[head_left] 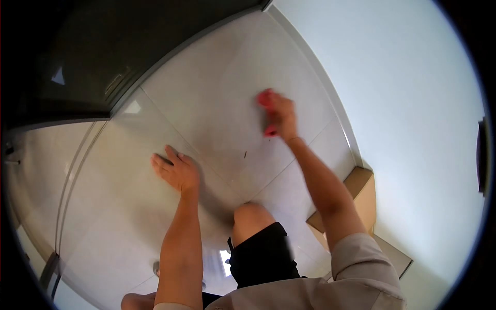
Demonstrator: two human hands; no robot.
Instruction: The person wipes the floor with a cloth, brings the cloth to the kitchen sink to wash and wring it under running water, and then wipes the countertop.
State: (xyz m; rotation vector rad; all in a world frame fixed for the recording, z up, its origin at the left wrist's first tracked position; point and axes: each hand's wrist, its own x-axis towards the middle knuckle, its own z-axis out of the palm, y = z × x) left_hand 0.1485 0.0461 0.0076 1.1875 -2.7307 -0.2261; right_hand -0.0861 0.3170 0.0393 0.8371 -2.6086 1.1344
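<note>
My right hand [283, 116] is closed around a red cloth [266, 98], which pokes out on the left side of my fingers above and below. The cloth is against the pale tiled floor [217, 77], slightly blurred. Lower and to the left, my left hand [178, 170] rests on the tiles with its fingers apart, holding nothing. Between the two hands, a small dark sliver [245, 154] lies on the floor.
A dark glossy panel in a frame [111, 98] fills the upper left. The white wall [403, 103] runs along the right, with a cardboard box [366, 199] at its foot. Floor tracks [72, 181] curve down the left. My bare knee [252, 217] is near the middle.
</note>
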